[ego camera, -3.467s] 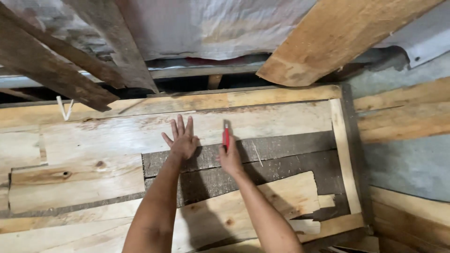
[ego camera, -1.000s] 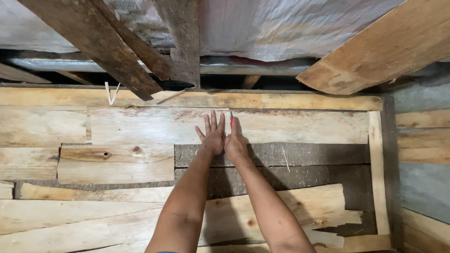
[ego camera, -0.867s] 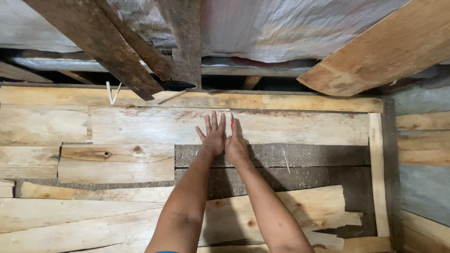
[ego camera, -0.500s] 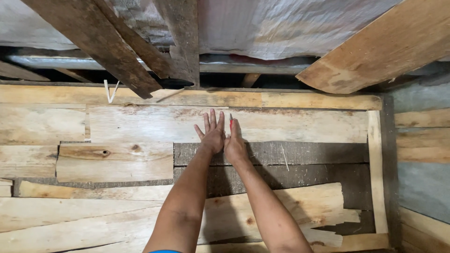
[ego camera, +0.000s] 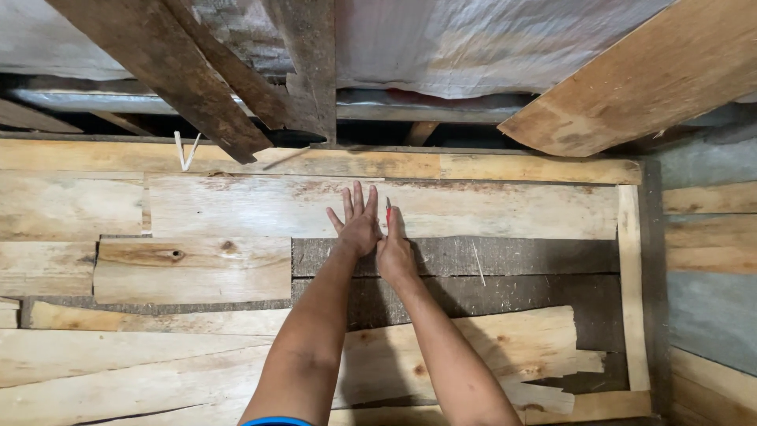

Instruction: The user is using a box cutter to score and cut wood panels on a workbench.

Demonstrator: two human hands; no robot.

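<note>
The left hand [ego camera: 359, 225] lies flat on the pale wooden board [ego camera: 505, 209], fingers spread and pointing away from the person. The right hand [ego camera: 394, 248] is pressed beside it, touching it, and holds a thin red pencil [ego camera: 388, 213] between thumb and fingers. The pencil stands nearly upright along the board; only its upper part shows above the grip, and its tip rests on the pale wood. The board runs sideways to both sides of the hands. Just below the grip, under the wrists, lies a dark grey rough plank [ego camera: 512, 256], parallel to the pale board and touching its lower edge.
</note>
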